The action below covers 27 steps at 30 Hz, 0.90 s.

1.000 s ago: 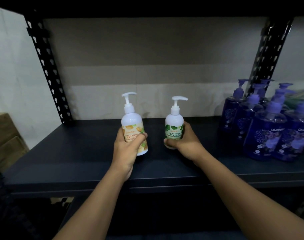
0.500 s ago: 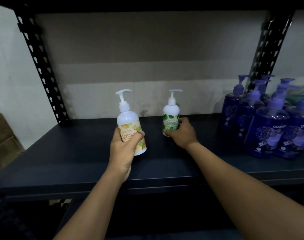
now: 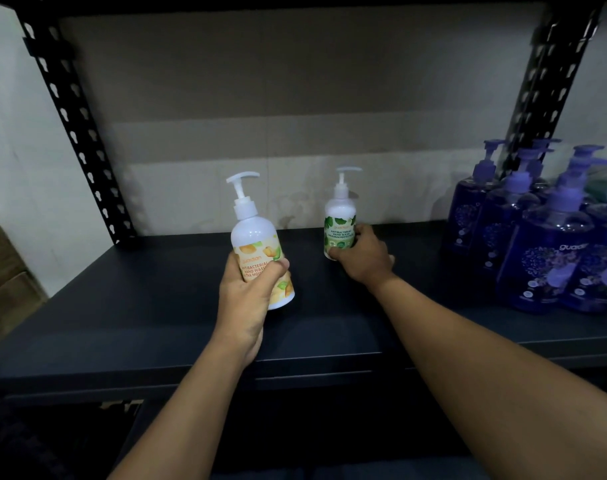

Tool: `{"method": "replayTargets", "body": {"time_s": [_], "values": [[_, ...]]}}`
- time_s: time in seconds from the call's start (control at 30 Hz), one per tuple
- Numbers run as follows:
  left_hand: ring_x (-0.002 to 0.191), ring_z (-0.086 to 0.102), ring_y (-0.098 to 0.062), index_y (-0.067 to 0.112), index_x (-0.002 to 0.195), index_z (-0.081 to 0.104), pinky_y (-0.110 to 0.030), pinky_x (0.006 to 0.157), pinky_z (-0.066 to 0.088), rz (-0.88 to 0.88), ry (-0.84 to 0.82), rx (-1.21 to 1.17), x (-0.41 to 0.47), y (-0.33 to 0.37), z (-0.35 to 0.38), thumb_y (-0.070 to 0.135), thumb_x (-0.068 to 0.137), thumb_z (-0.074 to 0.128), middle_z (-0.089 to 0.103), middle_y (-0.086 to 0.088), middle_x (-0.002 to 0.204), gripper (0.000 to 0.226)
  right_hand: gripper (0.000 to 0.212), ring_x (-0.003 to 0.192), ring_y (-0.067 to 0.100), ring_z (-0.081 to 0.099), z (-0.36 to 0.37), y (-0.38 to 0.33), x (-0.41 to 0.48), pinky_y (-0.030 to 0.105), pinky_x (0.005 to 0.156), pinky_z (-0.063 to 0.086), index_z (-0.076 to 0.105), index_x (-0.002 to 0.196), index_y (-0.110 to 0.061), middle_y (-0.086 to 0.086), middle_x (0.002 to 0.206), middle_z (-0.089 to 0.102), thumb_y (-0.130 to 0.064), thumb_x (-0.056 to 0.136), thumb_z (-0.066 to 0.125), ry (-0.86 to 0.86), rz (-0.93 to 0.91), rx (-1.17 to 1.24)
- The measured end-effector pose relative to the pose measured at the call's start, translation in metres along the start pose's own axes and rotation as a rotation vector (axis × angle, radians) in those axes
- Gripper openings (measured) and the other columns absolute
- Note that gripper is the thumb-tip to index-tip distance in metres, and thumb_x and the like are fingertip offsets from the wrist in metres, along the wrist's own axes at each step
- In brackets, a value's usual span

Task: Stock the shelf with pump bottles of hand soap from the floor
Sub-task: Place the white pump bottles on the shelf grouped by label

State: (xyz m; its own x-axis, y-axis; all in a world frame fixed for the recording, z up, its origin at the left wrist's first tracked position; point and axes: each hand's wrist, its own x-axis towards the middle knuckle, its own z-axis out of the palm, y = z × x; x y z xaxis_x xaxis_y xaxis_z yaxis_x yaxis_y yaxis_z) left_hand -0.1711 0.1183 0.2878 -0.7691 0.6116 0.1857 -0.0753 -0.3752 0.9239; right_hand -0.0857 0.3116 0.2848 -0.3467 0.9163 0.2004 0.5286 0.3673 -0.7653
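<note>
We record one dark shelf [image 3: 156, 327], our landmark for all positions, carried by two perforated black uprights: one [image 3: 77, 126] at its left rear corner, one [image 3: 551, 81] at its right rear. One cardboard box [image 3: 4, 271] sits beyond the shelf's left end.

Purple pump bottles [image 3: 551, 258]: we count at least six, clustered upright at the shelf's right end; those at the back overlap, so the exact number is uncertain. Contents read as dark blue-purple liquid.

White pump bottles: two. The orange-label bottle [image 3: 257, 244] is above the shelf's middle, tilted slightly, its base clear of the surface. The green-label bottle [image 3: 340, 223] stands upright toward the shelf's rear, right of centre; whether its base touches we cannot tell. Both are opaque, so fill level is not visible.

Hands: two. Left hand [image 3: 246, 299] is wrapped closed round the orange-label bottle's lower body. Right hand [image 3: 364, 258] is curled round the green-label bottle's lower half, thumb across the front
</note>
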Motion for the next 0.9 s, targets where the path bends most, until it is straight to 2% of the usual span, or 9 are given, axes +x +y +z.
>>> {"method": "replayTargets", "body": {"time_s": [0.23, 0.43, 0.57, 0.7, 0.77, 0.9], "values": [[0.092, 0.069, -0.026, 0.022, 0.109, 0.064, -0.039, 0.083, 0.059, -0.002, 0.000, -0.013, -0.002, 0.002, 0.000, 0.019, 0.067, 0.078, 0.071, -0.017, 0.113, 0.044, 0.067, 0.127, 0.031, 0.051, -0.001, 0.000, -0.003, 0.044, 0.104, 0.033, 0.050, 0.134, -0.022, 0.001, 0.133, 0.061, -0.047, 0.078, 0.078, 0.008, -0.006, 0.006], [0.093, 0.069, -0.028, 0.022, 0.109, 0.064, -0.045, 0.086, 0.058, -0.010, 0.002, -0.001, -0.002, 0.001, -0.001, 0.025, 0.061, 0.081, 0.071, -0.017, 0.113, 0.051, 0.067, 0.128, 0.031, 0.051, -0.003, 0.000, -0.004, 0.045, 0.105, 0.033, 0.050, 0.134, -0.021, 0.002, 0.134, 0.061, -0.047, 0.078, 0.078, 0.003, -0.001, 0.010], [0.094, 0.069, -0.027, 0.023, 0.108, 0.065, -0.041, 0.084, 0.059, -0.014, -0.001, -0.009, -0.001, 0.001, -0.001, 0.021, 0.067, 0.078, 0.071, -0.017, 0.114, 0.044, 0.067, 0.127, 0.031, 0.051, -0.003, -0.001, -0.005, 0.045, 0.106, 0.034, 0.050, 0.132, -0.020, 0.002, 0.133, 0.062, -0.046, 0.078, 0.078, -0.006, 0.010, 0.009], [0.093, 0.069, -0.027, 0.023, 0.108, 0.064, -0.041, 0.084, 0.059, -0.017, -0.002, -0.020, -0.001, 0.001, -0.001, 0.019, 0.068, 0.077, 0.071, -0.017, 0.113, 0.043, 0.081, 0.128, 0.031, 0.050, -0.005, 0.000, -0.010, 0.045, 0.108, 0.039, 0.048, 0.136, -0.012, 0.006, 0.135, 0.059, -0.046, 0.072, 0.083, 0.033, 0.029, 0.094], [0.093, 0.068, -0.027, 0.022, 0.109, 0.063, -0.044, 0.085, 0.058, -0.022, 0.001, -0.016, -0.001, 0.001, -0.001, 0.019, 0.067, 0.077, 0.071, -0.016, 0.109, 0.044, 0.087, 0.133, 0.033, 0.044, -0.010, 0.000, -0.018, 0.040, 0.109, 0.039, 0.043, 0.143, -0.005, 0.012, 0.141, 0.052, -0.043, 0.075, 0.082, 0.054, 0.031, 0.133], [0.091, 0.068, -0.026, 0.019, 0.110, 0.061, -0.044, 0.085, 0.058, -0.045, 0.004, -0.001, -0.004, 0.003, -0.001, 0.021, 0.066, 0.078, 0.069, -0.006, 0.096, 0.047, 0.068, 0.135, 0.032, 0.036, -0.020, 0.000, -0.044, 0.036, 0.108, 0.034, 0.048, 0.141, -0.009, 0.013, 0.145, 0.043, -0.047, 0.088, 0.068, -0.016, -0.014, -0.062]]}}
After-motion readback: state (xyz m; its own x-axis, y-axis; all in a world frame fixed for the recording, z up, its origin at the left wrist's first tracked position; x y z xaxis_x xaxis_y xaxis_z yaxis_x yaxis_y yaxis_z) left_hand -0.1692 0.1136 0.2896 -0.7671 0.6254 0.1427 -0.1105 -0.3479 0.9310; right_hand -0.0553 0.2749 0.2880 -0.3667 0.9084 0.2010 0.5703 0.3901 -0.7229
